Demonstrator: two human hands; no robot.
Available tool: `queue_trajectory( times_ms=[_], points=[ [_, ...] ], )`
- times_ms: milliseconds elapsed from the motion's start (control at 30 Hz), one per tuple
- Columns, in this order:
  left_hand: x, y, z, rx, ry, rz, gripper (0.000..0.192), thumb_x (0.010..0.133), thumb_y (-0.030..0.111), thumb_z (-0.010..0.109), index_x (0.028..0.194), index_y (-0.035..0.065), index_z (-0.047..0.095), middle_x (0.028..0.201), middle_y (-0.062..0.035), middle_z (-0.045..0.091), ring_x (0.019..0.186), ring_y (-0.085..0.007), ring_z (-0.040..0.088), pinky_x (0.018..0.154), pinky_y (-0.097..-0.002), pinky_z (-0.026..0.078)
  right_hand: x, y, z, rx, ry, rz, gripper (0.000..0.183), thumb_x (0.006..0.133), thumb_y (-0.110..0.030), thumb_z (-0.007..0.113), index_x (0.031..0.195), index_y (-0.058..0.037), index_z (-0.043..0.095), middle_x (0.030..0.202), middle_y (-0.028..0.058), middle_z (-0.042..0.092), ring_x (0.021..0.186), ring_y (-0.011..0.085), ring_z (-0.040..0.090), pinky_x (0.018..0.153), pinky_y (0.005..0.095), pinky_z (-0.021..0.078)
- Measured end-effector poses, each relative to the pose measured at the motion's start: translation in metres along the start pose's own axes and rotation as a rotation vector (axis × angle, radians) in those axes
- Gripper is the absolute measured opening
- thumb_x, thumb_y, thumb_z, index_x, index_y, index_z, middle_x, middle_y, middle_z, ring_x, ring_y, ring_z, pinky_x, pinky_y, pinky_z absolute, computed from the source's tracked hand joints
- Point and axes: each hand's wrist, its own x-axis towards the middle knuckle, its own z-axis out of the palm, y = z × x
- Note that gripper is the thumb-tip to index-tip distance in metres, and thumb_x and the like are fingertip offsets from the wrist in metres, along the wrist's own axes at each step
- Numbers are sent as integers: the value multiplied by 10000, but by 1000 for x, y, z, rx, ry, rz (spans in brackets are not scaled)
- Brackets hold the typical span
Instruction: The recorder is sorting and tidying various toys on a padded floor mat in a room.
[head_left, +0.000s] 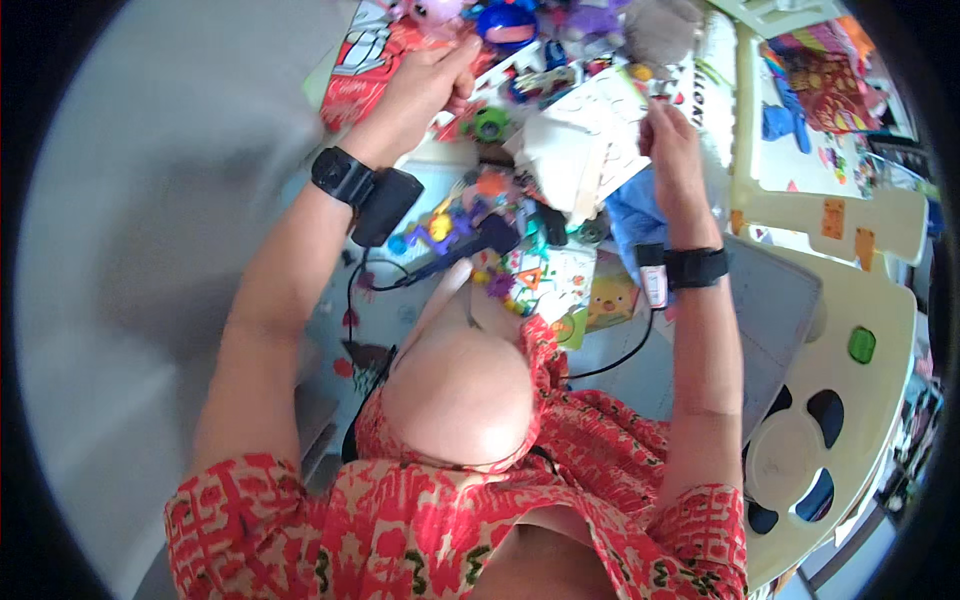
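Observation:
My left hand (431, 86) has its fingers curled and its thumb along the top, over a red printed book or box (375, 71). Whether something small sits inside that hand is hidden. Just beyond its thumb is a round blue toy (508, 26), and to its right lies a green toy (489, 124). My right hand (673, 135) pinches the right edge of loose white paper sheets (566, 154), which are fanned out and partly blurred. Below that hand lies a blue cloth or bag (634, 206).
Small toys (442, 225) and a dark elongated object (472, 244) lie between my arms, near my bare knee (457, 390). Plush toys (592, 19) line the far edge. A cream plastic panel (832, 360) borders the right side. Black cables (641, 341) run from both wrist devices.

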Motion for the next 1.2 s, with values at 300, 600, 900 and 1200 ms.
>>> queue_trajectory(
  times_ms=[300, 600, 900, 1200],
  points=[
    [-159, -135, -125, -27, 281, -607, 240, 893, 180, 599, 1106, 75, 562, 968, -42, 606, 893, -122, 572, 772, -276, 502, 74, 63, -61, 94, 45, 120, 376, 868, -153, 657, 1188, 8, 543, 963, 64, 628, 906, 154, 604, 818, 256, 462],
    [-270, -248, -100, 694, 602, -612, 554, 720, 240, 743, 1156, -4, 504, 1055, -192, 588, 1012, -319, 569, 858, -394, 467, 32, 44, -50, -29, -172, 260, 413, 916, -200, 588, 1292, -47, 513, 1157, 59, 599, 997, 150, 574, 867, 271, 440],
    [-20, -241, -15, 537, 766, 189, 373, 763, 258, 743, 979, -7, 594, 952, -177, 616, 783, -288, 624, 711, -402, 503, 41, 27, -17, -32, -346, 251, 361, 938, -168, 543, 1278, -48, 529, 1191, 44, 587, 1022, 125, 570, 878, 234, 436],
    [-196, -209, -138, 506, 520, -231, 252, 827, 132, 674, 1048, 29, 606, 944, -78, 641, 813, -147, 609, 721, -288, 512, 24, 16, -87, -90, -279, 255, 341, 953, -133, 506, 1275, -24, 534, 1297, 52, 515, 1051, 121, 563, 919, 236, 449]
  ],
)
